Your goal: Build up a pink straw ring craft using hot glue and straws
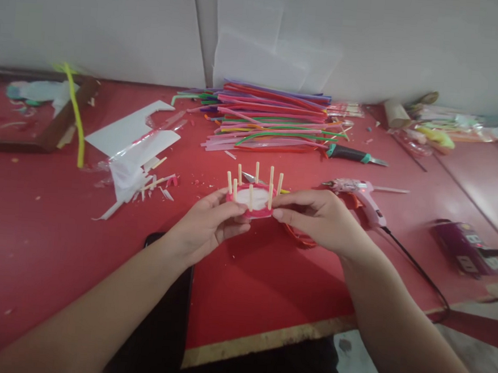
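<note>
I hold a small round pink base (252,201) with a white top between both hands above the red table (267,284). Several short wooden sticks stand upright around its rim. My left hand (208,223) pinches its left side with fingers closed. My right hand (315,214) grips its right side, fingers pressed on the rim. A red-orange loop (300,238) lies under my right hand.
A pile of coloured straws (270,120) lies behind. A pink glue gun (359,194) with a black cord sits right of my hands, a utility knife (353,155) beyond it. White paper scraps and plastic wrap (132,150) lie left. A power strip (466,247) sits far right.
</note>
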Demonstrator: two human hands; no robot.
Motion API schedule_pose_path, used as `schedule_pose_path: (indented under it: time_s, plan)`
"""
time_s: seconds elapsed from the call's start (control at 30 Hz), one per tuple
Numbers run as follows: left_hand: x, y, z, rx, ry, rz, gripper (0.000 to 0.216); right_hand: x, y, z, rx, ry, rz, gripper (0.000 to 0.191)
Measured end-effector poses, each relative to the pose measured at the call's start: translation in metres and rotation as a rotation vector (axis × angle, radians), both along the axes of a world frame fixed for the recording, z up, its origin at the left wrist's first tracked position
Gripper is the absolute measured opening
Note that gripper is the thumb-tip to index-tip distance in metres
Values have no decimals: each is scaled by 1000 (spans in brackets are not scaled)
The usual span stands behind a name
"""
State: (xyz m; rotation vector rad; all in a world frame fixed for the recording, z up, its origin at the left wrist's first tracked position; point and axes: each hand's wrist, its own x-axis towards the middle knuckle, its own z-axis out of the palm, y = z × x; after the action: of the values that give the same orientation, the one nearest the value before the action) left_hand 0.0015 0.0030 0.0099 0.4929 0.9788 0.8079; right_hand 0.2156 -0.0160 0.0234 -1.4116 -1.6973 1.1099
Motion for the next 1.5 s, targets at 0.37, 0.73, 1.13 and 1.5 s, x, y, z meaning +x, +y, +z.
schedule_pose_path:
  time_s: [0.37,0.73,1.13,1.5]
  plan:
    - [-1,2,0,-85,-74,-2,15,0,4,-4,-102,233,-42,20]
    - [-1,3,-4,-95,-135,59,25,-8,1,-9,285,50,-72,11]
    - [0,0,2,-13,-118,-22,6,-9,-1,-8,452,-86,23,15]
    - [0,2,2,-70,-109,-12,11,-9,-1,-10,456,-107,46,15]
